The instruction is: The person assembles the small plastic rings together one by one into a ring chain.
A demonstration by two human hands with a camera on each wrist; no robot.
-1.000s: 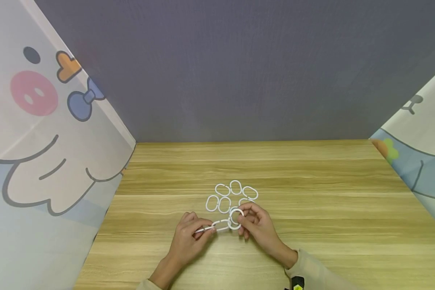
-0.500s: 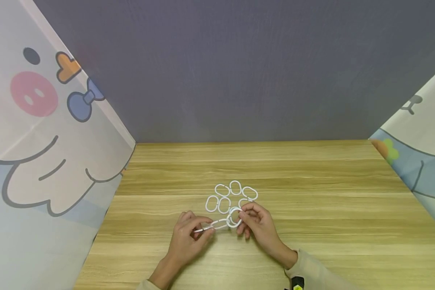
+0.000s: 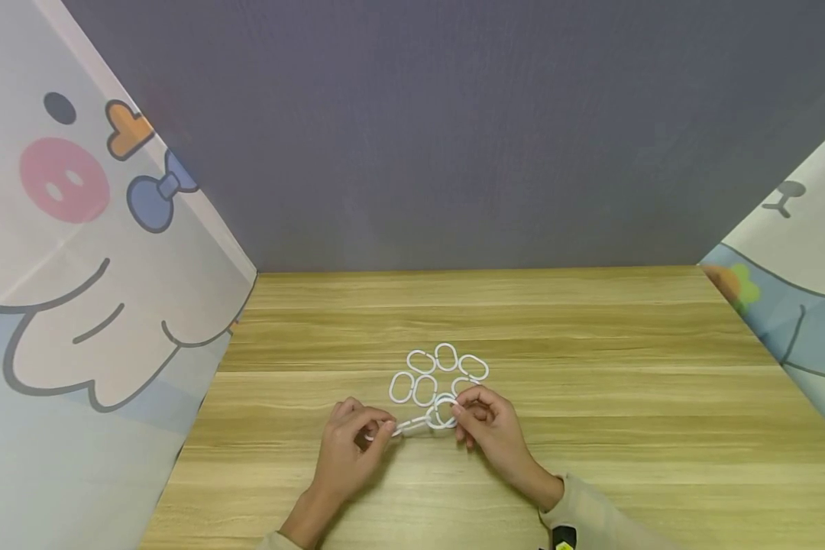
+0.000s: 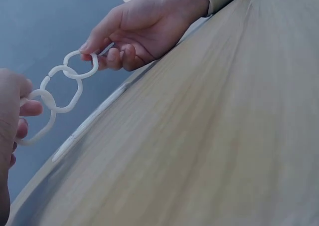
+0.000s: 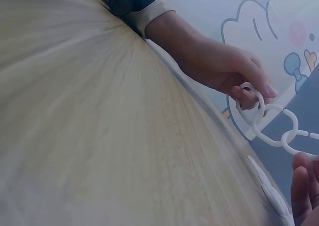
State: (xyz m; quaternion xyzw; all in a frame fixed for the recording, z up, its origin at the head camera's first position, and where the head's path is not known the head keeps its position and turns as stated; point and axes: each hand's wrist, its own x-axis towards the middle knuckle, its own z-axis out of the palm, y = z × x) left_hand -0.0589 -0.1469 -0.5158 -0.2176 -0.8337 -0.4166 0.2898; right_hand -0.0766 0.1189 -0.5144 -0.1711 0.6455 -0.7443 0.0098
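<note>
Three white plastic C-shaped links hang joined in a short chain between the two hands. My left hand (image 3: 347, 443) pinches the link at the left end (image 5: 259, 109) between thumb and fingers. The middle link (image 4: 79, 89), with a narrow gap in its side, passes through both its neighbours. On the other side, my right hand (image 3: 491, 428) pinches the right end link (image 4: 95, 64) with thumb and index finger. The chain is stretched just above the table, in front of several loose white links (image 3: 391, 389), and the right fingers overlap one of them in the head view.
The wood-grain table (image 3: 591, 344) reaches back to a grey partition (image 3: 454, 153). Cartoon-printed panels stand at the left (image 3: 144, 305) and right (image 3: 797, 321). A black device (image 3: 564, 536) is strapped at the right sleeve.
My left hand has shifted slightly left and up, drawing the chain out with it. The right end link has tilted and turned a little in my right hand, which stays nearly in place.
</note>
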